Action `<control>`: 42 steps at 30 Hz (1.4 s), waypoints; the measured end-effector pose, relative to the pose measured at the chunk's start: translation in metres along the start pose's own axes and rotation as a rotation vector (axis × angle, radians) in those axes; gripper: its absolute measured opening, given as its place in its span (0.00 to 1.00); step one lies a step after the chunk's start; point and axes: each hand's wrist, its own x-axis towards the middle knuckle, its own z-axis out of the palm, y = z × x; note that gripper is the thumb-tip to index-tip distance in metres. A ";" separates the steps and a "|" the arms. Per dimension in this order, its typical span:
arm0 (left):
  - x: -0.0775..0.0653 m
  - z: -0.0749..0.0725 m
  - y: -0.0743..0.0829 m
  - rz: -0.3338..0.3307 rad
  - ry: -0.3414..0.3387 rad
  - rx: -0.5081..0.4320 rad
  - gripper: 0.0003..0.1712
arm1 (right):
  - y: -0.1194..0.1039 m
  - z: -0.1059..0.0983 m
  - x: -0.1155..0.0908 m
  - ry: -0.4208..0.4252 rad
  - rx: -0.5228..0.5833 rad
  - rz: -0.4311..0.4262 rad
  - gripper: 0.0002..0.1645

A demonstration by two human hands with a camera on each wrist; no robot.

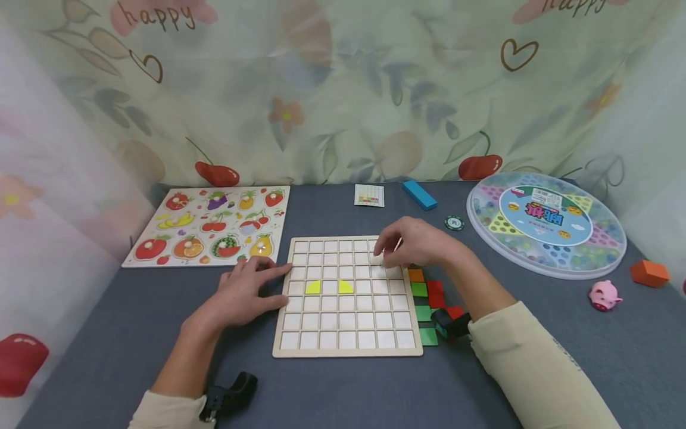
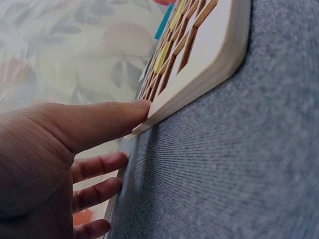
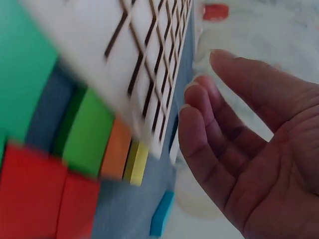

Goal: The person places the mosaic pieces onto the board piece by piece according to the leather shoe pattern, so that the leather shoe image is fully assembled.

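My right hand hovers over the far right part of the pale grid board, fingers loosely bent, thumb a little apart from them, nothing visible between the tips. My left hand lies relaxed with its fingers spread, thumb and index finger touching the board's left edge.

The board, 7 by 7 cells, sits between my hands. In its 4th row from the far side, 2 yellow pieces lie to the left of my right hand and nearer me, with 1 bare cell between them.

Closer to me than my right hand, under that wrist and along the board's right edge, are green tiles, red tiles and an orange tile. A round patterned chip lies just right of the same hand; a blue block and a small card lie beyond it.

Well to its right are a round game box, a pink pig figure and an orange block. Beyond my left hand lies a fruit puzzle, also on the grey desk.
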 end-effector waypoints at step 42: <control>-0.001 0.001 0.000 -0.006 0.006 -0.007 0.39 | 0.005 -0.001 -0.001 0.149 0.149 0.047 0.11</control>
